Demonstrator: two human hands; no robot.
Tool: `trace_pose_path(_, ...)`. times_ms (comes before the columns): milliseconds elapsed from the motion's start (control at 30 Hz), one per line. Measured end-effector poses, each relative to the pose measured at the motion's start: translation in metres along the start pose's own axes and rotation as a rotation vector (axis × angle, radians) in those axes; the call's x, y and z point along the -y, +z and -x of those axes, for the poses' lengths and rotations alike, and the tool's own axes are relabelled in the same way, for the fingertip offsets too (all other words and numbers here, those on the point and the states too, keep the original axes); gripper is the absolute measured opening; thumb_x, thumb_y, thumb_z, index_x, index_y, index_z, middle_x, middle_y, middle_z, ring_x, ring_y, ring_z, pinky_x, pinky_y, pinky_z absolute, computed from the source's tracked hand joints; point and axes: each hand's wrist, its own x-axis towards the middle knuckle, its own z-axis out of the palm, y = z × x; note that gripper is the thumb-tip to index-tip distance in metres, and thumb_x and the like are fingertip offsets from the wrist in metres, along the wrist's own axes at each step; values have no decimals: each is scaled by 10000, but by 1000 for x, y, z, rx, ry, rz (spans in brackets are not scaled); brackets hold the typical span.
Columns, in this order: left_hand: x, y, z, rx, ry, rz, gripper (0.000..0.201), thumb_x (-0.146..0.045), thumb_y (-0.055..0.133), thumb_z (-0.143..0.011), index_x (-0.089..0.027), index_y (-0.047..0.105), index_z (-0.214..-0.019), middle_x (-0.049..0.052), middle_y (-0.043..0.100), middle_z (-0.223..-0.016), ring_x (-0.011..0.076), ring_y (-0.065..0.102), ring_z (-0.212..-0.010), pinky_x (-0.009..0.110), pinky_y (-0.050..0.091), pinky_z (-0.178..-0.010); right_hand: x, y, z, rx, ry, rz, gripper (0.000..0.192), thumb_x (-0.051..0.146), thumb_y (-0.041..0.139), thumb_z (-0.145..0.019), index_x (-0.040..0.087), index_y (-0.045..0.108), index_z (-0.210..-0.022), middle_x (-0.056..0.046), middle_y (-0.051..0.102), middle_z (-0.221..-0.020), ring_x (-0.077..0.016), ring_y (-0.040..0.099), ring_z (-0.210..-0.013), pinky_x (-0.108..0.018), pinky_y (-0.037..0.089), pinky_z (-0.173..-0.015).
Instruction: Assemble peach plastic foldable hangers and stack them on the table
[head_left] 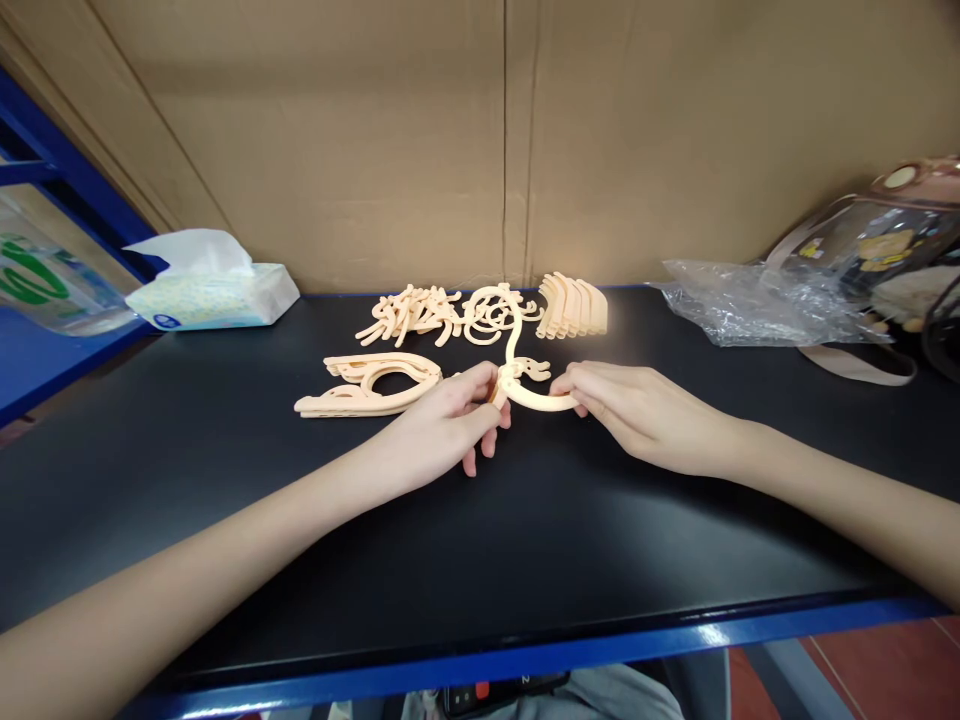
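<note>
Between my hands, just above the black table [465, 560], is a cream plastic folding hanger [540, 399] with its curved hook pointing up and away. My left hand [461, 410] pinches it at the joint under the hook. My right hand [637, 410] grips the end of its right arm, fingertips closed. Left of my left hand lie folded cream hangers [367, 402], stacked flat. Behind the held hanger are a pile of small cream pieces [412, 312], several loose hooks [484, 318] and a row of curved cream arms [574, 308].
A tissue pack [217, 295] stands at the back left, beside a clear plastic container [60, 270]. Crumpled clear plastic [772, 305] and a transparent bag [885, 240] with a strap lie at the back right. A cardboard wall [360, 150] closes off the back.
</note>
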Motion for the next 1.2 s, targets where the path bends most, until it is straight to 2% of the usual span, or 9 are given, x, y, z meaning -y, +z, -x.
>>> trace_pose_path(133, 1, 1, -1, -30, -8, 52, 297, -165, 430, -824, -217, 410, -1115, -38, 489, -730, 94, 524, -553, 152, 450, -381, 2, -2, 0, -37, 34, 43, 277, 407, 400, -963, 198, 580, -995, -37, 655, -837, -162, 596, -722, -270, 408, -641)
trace_pose_path(200, 1, 1, -1, -18, -14, 60, 300, -189, 439, -852, -238, 406, -1146, -51, 484, -691, 96, 527, -540, 161, 464, -398, 1, -3, -1, -43, 54, 59, 299, 435, 416, -957, 212, 596, -1041, -30, 672, -865, -165, 609, -750, -267, 401, -644)
trace_pose_path(300, 0, 1, 0, -15, -16, 47, 130, -327, 420, -927, -230, 445, -1010, -62, 468, -634, 88, 512, -501, 170, 466, -421, -3, -4, -2, -24, 83, 39, 289, 395, 390, -974, 217, 602, -1059, -33, 676, -937, -166, 616, -816, -263, 404, -664)
trace_pose_path(433, -2, 1, 1, -35, 7, 34, 284, -474, 380, -948, -207, 447, -877, -68, 451, -590, 76, 471, -447, 184, 456, -436, -7, -3, -3, -1, 94, 32, 268, 371, 416, -967, 222, 598, -1095, -36, 662, -943, -168, 605, -830, -264, 408, -663)
trace_pose_path(633, -7, 0, 1, -21, -41, 12, 273, -376, 360, -966, -181, 487, -823, -56, 484, -507, 94, 483, -476, 196, 433, -518, -9, 0, -3, 54, 58, 69, 324, 422, 389, -969, 234, 653, -990, -31, 621, -849, -167, 578, -798, -275, 407, -680)
trace_pose_path(800, -6, 0, 2, -18, 3, 3, 346, -401, 313, -981, -176, 484, -782, -62, 473, -458, 85, 467, -444, 198, 411, -538, -9, 0, -4, 37, 29, 65, 285, 383, 439, -958, 227, 648, -1074, -35, 655, -911, -176, 577, -850, -296, 415, -745)
trace_pose_path(933, -5, 0, 2, 8, -44, 30, 339, -424, 384, -959, -163, 528, -797, -46, 524, -536, 78, 495, -461, 185, 428, -499, -8, -1, -5, 24, 18, 81, 267, 348, 456, -955, 226, 649, -1095, -34, 663, -899, -177, 574, -829, -301, 415, -745)
trace_pose_path(1033, -6, 1, 1, -23, -62, 52, 321, -431, 448, -931, -154, 574, -827, -33, 546, -651, 78, 531, -484, 180, 453, -447, -7, -2, -5, 28, 24, 125, 266, 326, 458, -953, 216, 656, -1092, -40, 651, -872, -181, 569, -811, -297, 414, -719)
trace_pose_path(1200, -4, 2, 1, -61, -52, 40, 333, -442, 490, -911, -145, 616, -826, -53, 482, -553, 87, 563, -494, 164, 485, -451, -9, -1, -5, 21, 11, 189, 282, 332, 444, -959, 215, 654, -1107, -38, 641, -857, -173, 561, -797, -288, 407, -706)
